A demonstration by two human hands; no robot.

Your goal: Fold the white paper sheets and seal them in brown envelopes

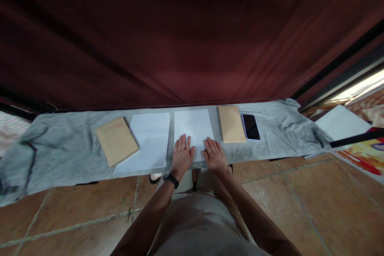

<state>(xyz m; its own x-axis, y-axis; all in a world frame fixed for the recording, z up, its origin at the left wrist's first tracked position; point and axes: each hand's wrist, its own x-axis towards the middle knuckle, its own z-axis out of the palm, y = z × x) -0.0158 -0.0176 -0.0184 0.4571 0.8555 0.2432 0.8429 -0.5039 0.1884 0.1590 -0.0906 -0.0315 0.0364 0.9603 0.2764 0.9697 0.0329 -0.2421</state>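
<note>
A white sheet of paper [193, 126] lies on the grey cloth in front of me. My left hand [182, 154] rests flat on its lower left corner, fingers spread, with a dark watch on the wrist. On the lower right side of the same sheet, my right hand [214, 154] lies palm down, its fingers stretched out. To the left are more white sheets [150, 140], partly under a brown paper envelope [116, 141] set at an angle. Right of the middle sheet lies another brown item [231, 124], flat like an envelope or pad.
A phone [251, 127] with a dark screen lies beside the right brown item. The grey cloth [69, 144] covers a long, narrow surface. Behind it hangs a dark red curtain [192, 48]. A white panel [342, 123] and a colourful printed sheet [366, 154] are at far right.
</note>
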